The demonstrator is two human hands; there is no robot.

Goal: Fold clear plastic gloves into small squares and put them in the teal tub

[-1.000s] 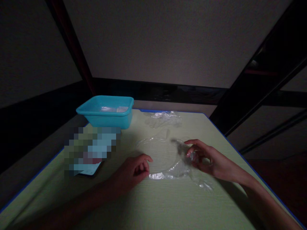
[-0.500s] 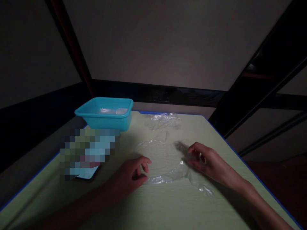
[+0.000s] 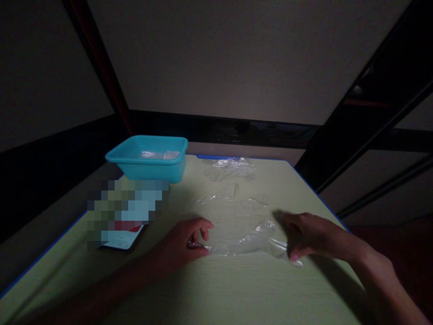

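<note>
A thin clear plastic bag lies crumpled and partly spread on the table between my hands. Its near edge runs as a wrinkled strip from one hand to the other. My left hand is curled, and the bag's left end shows between thumb and fingers. At the right end of the strip is my right hand, palm down. Its thumb touches the plastic while the fingers stay apart from the thumb. Part of the plastic under this hand is hidden.
More crumpled clear plastic lies near the table's far edge. A turquoise basin with whitish items inside stands at the back left. In front of it sits a phone-like flat object, mostly pixelated. The pale table has blue edging.
My right hand has moved right and towards me, to the bag's right end. The bag's near part has bunched up and risen slightly. My left hand has barely moved.
</note>
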